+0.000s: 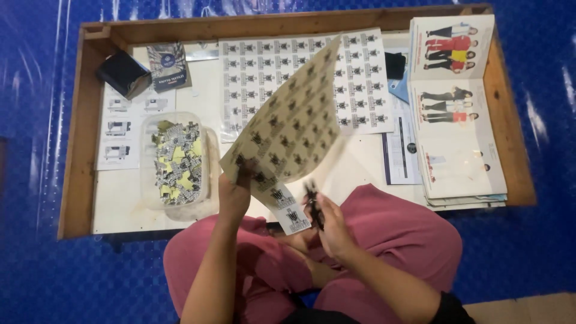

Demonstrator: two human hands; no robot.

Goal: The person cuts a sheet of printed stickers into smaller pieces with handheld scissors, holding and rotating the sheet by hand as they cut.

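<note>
Left hand (233,193): nearest the lens with the other hand; fingers pinched closed on the lower left corner of the tan label sheet (288,123), holding it up off the tray so its lower edge is free for cutting.
Tan label sheet: in the air over the middle of the tray (90,120); long axis runs from lower left up to upper right, top corner pointing at the far edge.
Right hand (331,225): fingers closed around dark scissors (313,204), I think, since motion blur hides the blades; they sit just beside a strip of 2 labels (291,210) hanging from the sheet's bottom.
Near left corner: clear tub (207,174) of cut labels, close to the left hand so pieces can drop in.
Far left corner: black box (123,73) and a dark booklet (168,65).
Far edge, middle: white label sheet (252,72) lying flat, partly behind the raised one.
Right edge: stack of clothing catalogues (459,150).
</note>
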